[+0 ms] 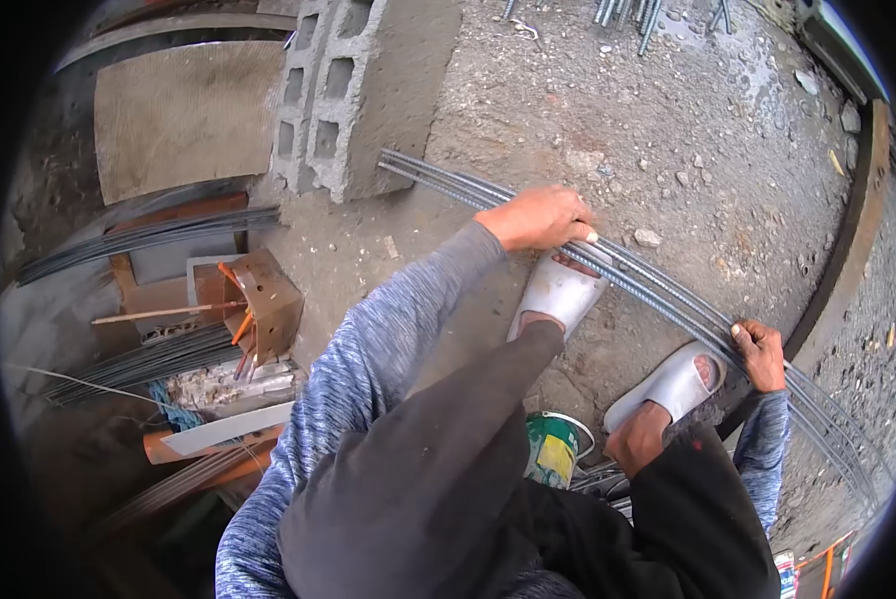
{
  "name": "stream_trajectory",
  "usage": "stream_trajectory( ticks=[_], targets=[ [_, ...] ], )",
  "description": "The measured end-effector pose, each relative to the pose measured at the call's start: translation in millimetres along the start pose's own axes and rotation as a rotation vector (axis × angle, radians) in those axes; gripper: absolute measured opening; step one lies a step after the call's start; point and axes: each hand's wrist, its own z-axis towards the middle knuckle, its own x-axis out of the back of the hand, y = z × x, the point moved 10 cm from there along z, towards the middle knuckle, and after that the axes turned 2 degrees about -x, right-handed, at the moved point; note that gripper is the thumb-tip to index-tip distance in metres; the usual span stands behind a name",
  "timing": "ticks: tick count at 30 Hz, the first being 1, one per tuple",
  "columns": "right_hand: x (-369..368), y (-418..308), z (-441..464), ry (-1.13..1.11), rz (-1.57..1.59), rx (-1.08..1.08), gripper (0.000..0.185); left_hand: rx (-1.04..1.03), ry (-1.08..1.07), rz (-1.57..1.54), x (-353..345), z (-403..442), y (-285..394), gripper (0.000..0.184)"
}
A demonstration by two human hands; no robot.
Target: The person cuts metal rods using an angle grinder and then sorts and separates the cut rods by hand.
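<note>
Several ribbed steel rebars (657, 290) lie together in a long bundle across the front of my feet, running from the concrete blocks down to the lower right. My left hand (543, 218) is closed around the bundle near its middle, with the thumb along the bars. Farther right, my right hand (760, 355) grips the same rebars, its fingers curled over them. Past that hand the bars fan slightly apart. Below the bundle are my feet in white slide sandals (672, 381).
Hollow concrete blocks (393, 100) stand at the upper left. A cardboard box (271, 299), thin rods (148, 240) and boards lie at the left. A green bucket (553, 449) is between my legs. A timber edge (847, 240) borders the right; more rebar ends (627, 15) show at the top.
</note>
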Motion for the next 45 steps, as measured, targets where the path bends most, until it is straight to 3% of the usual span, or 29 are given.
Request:
stream_trajectory(
  ticks=[5,11,28,37,40,41,44,45],
  targets=[
    [-20,-39,15,0.000,-0.055,0.047,0.030,-0.012,0.042,0.035,21,-19,-33,0.032],
    [-43,-89,26,0.039,-0.074,0.033,0.030,0.149,0.021,0.032,48,-45,-69,0.035],
    [-66,-122,39,0.014,-0.079,0.045,0.031,0.228,0.068,0.008,76,-70,-100,0.034],
    [-70,-125,37,0.007,-0.133,0.075,0.034,0.362,-0.014,0.043,79,-68,-95,0.041],
    [-74,-131,37,-0.033,-0.099,0.062,0.034,0.262,0.124,0.244,80,-61,-70,0.047],
    [-73,-133,37,-0.058,-0.082,0.048,0.033,0.281,0.032,0.291,71,-56,-56,0.052],
    [-77,-119,42,-0.085,-0.060,0.076,0.034,-0.132,0.478,0.442,58,-60,5,0.048],
    [-77,-112,43,-0.086,-0.057,0.093,0.035,-0.102,0.551,0.367,54,-61,17,0.045]
  ],
)
